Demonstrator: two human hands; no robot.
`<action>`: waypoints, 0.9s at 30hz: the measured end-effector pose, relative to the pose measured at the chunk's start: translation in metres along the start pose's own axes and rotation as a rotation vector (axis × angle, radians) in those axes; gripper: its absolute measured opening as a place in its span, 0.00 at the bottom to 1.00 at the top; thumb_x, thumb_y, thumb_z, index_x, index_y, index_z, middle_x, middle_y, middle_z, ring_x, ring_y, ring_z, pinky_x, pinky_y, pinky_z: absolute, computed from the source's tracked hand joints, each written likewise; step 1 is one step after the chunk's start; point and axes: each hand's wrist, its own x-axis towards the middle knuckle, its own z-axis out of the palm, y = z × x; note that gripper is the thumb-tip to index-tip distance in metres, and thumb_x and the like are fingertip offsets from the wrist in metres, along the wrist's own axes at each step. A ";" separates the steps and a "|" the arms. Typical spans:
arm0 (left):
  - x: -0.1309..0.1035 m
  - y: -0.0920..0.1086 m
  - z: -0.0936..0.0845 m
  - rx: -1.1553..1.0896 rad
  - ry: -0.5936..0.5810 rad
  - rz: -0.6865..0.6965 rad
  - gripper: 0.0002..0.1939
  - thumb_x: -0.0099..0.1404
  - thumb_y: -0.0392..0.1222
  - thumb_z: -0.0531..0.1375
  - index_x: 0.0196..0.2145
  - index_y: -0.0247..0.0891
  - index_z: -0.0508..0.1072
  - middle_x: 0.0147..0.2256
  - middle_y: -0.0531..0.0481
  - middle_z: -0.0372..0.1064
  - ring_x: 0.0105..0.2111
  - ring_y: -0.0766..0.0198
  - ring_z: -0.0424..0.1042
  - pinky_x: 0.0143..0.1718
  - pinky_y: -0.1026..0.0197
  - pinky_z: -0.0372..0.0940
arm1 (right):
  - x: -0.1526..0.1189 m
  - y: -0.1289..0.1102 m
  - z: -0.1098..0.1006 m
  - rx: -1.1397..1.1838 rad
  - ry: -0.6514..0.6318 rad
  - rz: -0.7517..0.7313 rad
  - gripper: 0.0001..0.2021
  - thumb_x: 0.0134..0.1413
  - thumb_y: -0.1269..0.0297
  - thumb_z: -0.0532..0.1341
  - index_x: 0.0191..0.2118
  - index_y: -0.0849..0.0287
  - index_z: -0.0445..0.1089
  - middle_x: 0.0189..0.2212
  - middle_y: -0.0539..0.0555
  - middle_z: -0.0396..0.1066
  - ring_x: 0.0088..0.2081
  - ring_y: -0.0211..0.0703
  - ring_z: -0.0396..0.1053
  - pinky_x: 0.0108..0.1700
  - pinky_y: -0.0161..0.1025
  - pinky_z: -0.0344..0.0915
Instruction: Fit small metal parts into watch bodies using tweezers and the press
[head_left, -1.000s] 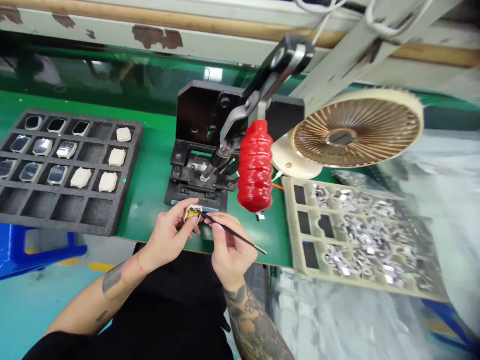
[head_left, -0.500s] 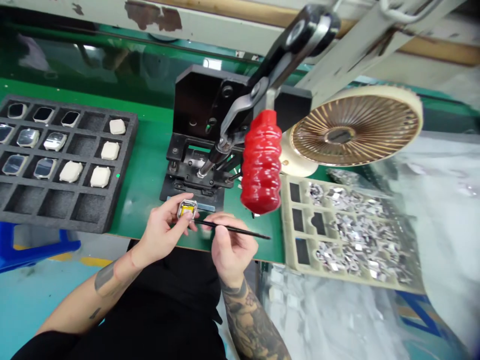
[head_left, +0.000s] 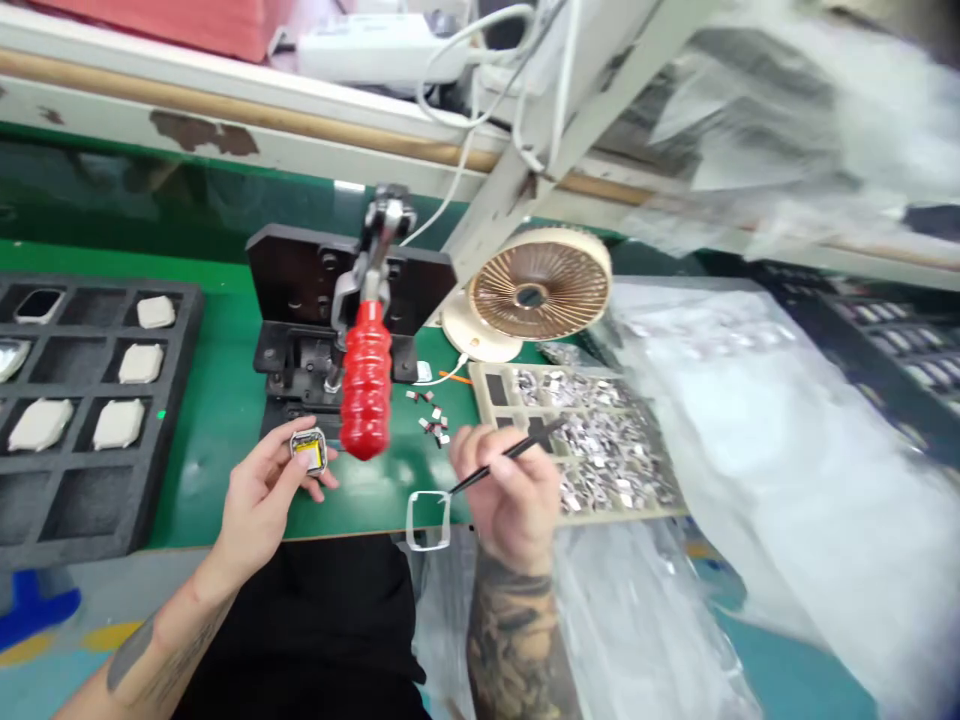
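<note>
The open watch case over there shows yellow inside; at its four o'clock, a thin white square frame meets black tweezers slanting towards two o'clock.

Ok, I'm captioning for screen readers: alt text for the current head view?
A person's left hand holds an open watch case; the right hand holds a black tool, a white frame at its tip. Beyond, a press and a fan stand on a green table.

Bright, even light; glossy highlights on red lever grip; plastic sheeting pale, washed out; right edge blurred, stretched.
</note>
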 end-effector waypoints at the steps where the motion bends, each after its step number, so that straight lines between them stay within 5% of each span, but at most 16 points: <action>1: 0.000 0.000 0.000 0.020 -0.018 0.010 0.23 0.78 0.50 0.67 0.64 0.36 0.75 0.46 0.37 0.84 0.35 0.56 0.84 0.34 0.58 0.79 | 0.018 -0.007 -0.010 -0.137 -0.016 -0.040 0.14 0.71 0.53 0.67 0.35 0.54 0.72 0.25 0.49 0.71 0.28 0.44 0.71 0.33 0.43 0.70; 4: -0.002 0.001 0.001 0.064 -0.048 0.046 0.24 0.78 0.51 0.66 0.64 0.36 0.74 0.46 0.38 0.84 0.35 0.57 0.84 0.34 0.58 0.78 | 0.068 -0.011 -0.016 -0.583 0.121 -0.199 0.08 0.71 0.58 0.67 0.41 0.55 0.80 0.37 0.53 0.80 0.37 0.44 0.76 0.43 0.45 0.74; 7: -0.004 0.003 0.002 0.102 -0.038 0.060 0.27 0.78 0.52 0.67 0.66 0.37 0.71 0.46 0.38 0.85 0.35 0.56 0.84 0.34 0.57 0.79 | 0.083 0.002 0.001 -0.660 0.187 -0.309 0.09 0.74 0.60 0.65 0.51 0.53 0.81 0.43 0.53 0.81 0.40 0.44 0.76 0.46 0.46 0.75; 12: -0.009 0.005 -0.004 0.183 -0.041 0.058 0.30 0.77 0.53 0.67 0.70 0.38 0.69 0.47 0.39 0.85 0.36 0.55 0.85 0.38 0.55 0.81 | 0.011 0.019 0.014 -0.768 -0.082 -0.275 0.10 0.77 0.61 0.60 0.53 0.52 0.79 0.45 0.56 0.79 0.47 0.48 0.77 0.51 0.48 0.74; 17: -0.009 0.008 -0.008 0.317 -0.048 0.054 0.30 0.76 0.53 0.68 0.70 0.44 0.71 0.49 0.43 0.85 0.38 0.50 0.86 0.41 0.48 0.83 | -0.047 0.024 0.007 -1.119 -0.426 -0.198 0.29 0.72 0.42 0.65 0.67 0.56 0.71 0.55 0.63 0.77 0.54 0.56 0.74 0.55 0.53 0.71; 20: -0.009 0.009 -0.005 0.377 -0.027 0.067 0.28 0.73 0.55 0.69 0.68 0.55 0.73 0.47 0.50 0.86 0.38 0.45 0.86 0.41 0.39 0.84 | -0.052 0.015 -0.021 -1.082 -0.343 -0.201 0.26 0.74 0.46 0.64 0.69 0.53 0.69 0.59 0.62 0.76 0.58 0.54 0.73 0.58 0.52 0.72; 24: -0.010 0.008 -0.001 0.374 0.004 0.089 0.27 0.71 0.55 0.70 0.66 0.62 0.74 0.46 0.54 0.85 0.39 0.41 0.85 0.43 0.30 0.83 | -0.052 -0.013 -0.092 -1.257 0.036 -0.100 0.11 0.76 0.65 0.59 0.56 0.55 0.77 0.50 0.60 0.78 0.52 0.53 0.74 0.56 0.52 0.72; 27: -0.010 0.007 -0.001 0.365 0.009 0.102 0.27 0.71 0.55 0.70 0.65 0.61 0.74 0.45 0.54 0.85 0.39 0.41 0.85 0.42 0.30 0.82 | -0.054 -0.030 -0.138 -1.443 0.031 0.103 0.09 0.69 0.70 0.63 0.50 0.58 0.79 0.44 0.60 0.78 0.47 0.55 0.73 0.53 0.51 0.71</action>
